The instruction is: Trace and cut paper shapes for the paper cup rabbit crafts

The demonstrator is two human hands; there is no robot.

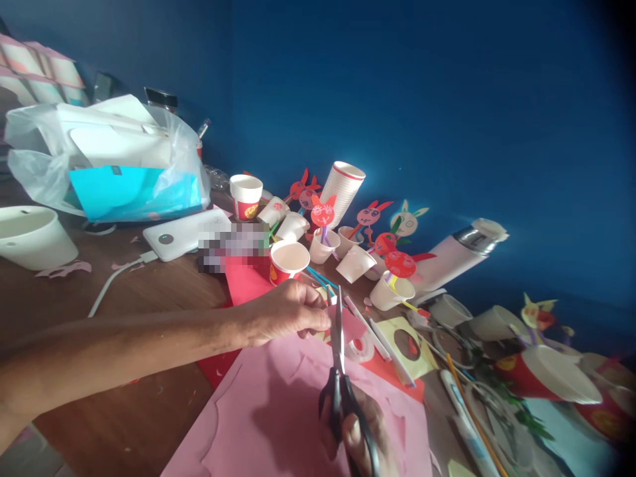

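My left hand (285,315) is closed in a pinch on a small piece of pink paper (354,324). Black-handled scissors (338,344) point upward in my right hand (370,424), whose fingers are in the handle loops. The blades are slightly apart and lie at the pink piece, close to my left fingertips. Beneath both hands a large pink paper sheet (278,411) with cut edges lies over red paper (246,281). A roll of clear tape (360,348) is just behind the scissors.
Paper cups (291,255) holding red and pink paper faces (400,264) crowd the back, beside a leaning cup stack (342,189) and a flask (457,255). At left are a plastic bag (186,139), a white power bank (186,235) with cable, and a white container (40,242).
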